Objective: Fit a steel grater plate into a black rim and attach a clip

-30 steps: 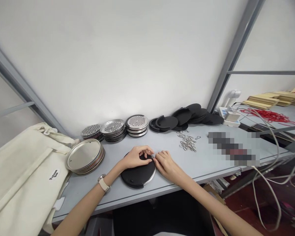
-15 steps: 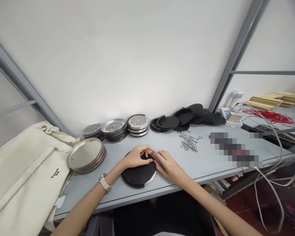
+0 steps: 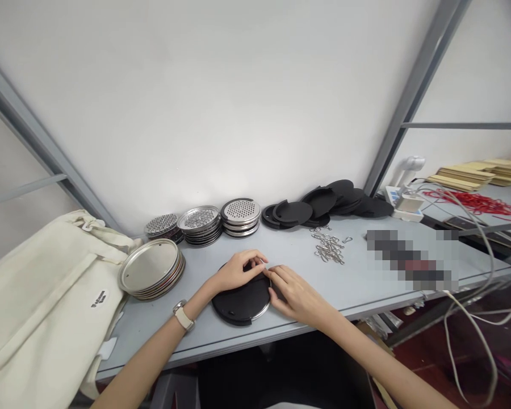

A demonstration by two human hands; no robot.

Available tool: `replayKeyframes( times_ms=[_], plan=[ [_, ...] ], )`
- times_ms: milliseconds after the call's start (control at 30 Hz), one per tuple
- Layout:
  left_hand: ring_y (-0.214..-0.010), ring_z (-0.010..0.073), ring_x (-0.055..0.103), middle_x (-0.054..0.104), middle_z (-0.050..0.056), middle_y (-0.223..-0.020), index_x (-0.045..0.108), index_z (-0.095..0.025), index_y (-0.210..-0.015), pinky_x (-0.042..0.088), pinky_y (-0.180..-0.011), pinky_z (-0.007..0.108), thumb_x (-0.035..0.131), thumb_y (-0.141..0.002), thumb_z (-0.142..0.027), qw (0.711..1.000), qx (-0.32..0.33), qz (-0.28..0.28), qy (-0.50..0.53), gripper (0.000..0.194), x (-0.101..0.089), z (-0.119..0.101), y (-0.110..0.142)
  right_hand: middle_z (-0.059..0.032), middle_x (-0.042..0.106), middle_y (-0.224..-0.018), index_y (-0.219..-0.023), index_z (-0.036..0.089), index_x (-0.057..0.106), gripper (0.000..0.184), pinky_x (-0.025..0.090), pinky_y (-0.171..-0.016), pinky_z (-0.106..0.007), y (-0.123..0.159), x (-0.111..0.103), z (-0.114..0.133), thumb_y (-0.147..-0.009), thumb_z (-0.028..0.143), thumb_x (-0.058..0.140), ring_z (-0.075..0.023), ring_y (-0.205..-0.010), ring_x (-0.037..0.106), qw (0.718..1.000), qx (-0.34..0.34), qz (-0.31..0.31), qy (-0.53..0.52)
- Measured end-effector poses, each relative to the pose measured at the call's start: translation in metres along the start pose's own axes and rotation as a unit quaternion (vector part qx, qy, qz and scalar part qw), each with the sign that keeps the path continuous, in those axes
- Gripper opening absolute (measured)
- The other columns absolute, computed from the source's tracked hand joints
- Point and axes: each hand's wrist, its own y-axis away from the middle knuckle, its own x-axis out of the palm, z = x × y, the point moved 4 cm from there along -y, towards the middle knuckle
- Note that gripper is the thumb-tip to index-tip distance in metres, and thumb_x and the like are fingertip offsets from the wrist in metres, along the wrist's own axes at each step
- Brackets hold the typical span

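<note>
A round black cover (image 3: 242, 304) lies on the table in front of me, with a silver metal rim showing along its right side. My left hand (image 3: 239, 270) rests over its far part, thumb and fingertips pinched together near the far right edge. My right hand (image 3: 296, 292) is at the right edge, its fingertips meeting the left hand's, the thumb lower beside the rim. Whatever the fingertips pinch is too small and too covered to make out. To the right lies a loose pile of small metal clips (image 3: 330, 249).
Along the wall stand stacks of perforated metal discs (image 3: 199, 218) and a heap of black covers (image 3: 292, 212). Plain metal discs (image 3: 151, 266) are stacked at left, beside a cream canvas bag (image 3: 55, 295). A pixelated patch, white cables (image 3: 489, 341) and red cords (image 3: 477, 200) are at right.
My right thumb has moved down and away from the fingertips, along the cover's right edge. The small metal piece seen between my hands is now mostly hidden. The left hand stays nearly still.
</note>
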Motion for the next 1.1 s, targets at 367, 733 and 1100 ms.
replayKeyframes(
  times_ms=[367,733,1100],
  plan=[
    [-0.088,0.0170,0.058,0.065,0.005,-0.090,0.062,-0.015,-0.096,0.043,-0.085,0.029,0.038,-0.094,-0.036,0.998,-0.033,-0.041,0.032,0.032,-0.005,0.018,-0.004,-0.0163,0.058,-0.109,-0.130,0.011,0.042,0.086,0.050,-0.085,-0.046,0.003,0.000,0.000,-0.067,0.068,0.060,-0.0294,-0.101,0.055,0.999,-0.028,0.013,0.025],
    [-0.100,0.0170,0.056,0.064,0.005,-0.102,0.060,-0.017,-0.104,0.041,-0.093,0.030,0.042,-0.091,-0.043,0.988,-0.080,0.035,0.129,0.035,-0.013,0.023,-0.004,-0.0177,0.061,-0.097,-0.121,0.004,0.050,0.080,0.050,-0.078,-0.044,-0.015,0.015,0.003,-0.077,0.071,0.044,-0.0288,-0.089,0.058,0.986,-0.106,-0.015,0.130],
    [-0.098,0.0179,0.058,0.065,0.008,-0.101,0.065,-0.014,-0.099,0.039,-0.097,0.033,0.050,-0.088,-0.039,0.928,-0.134,0.031,0.346,0.031,-0.036,0.051,-0.004,-0.0113,0.060,-0.076,-0.085,0.013,0.060,0.067,0.049,-0.076,-0.040,-0.068,0.015,0.012,-0.081,0.073,0.030,-0.0254,-0.081,0.059,0.962,-0.209,-0.036,0.172]
  ],
)
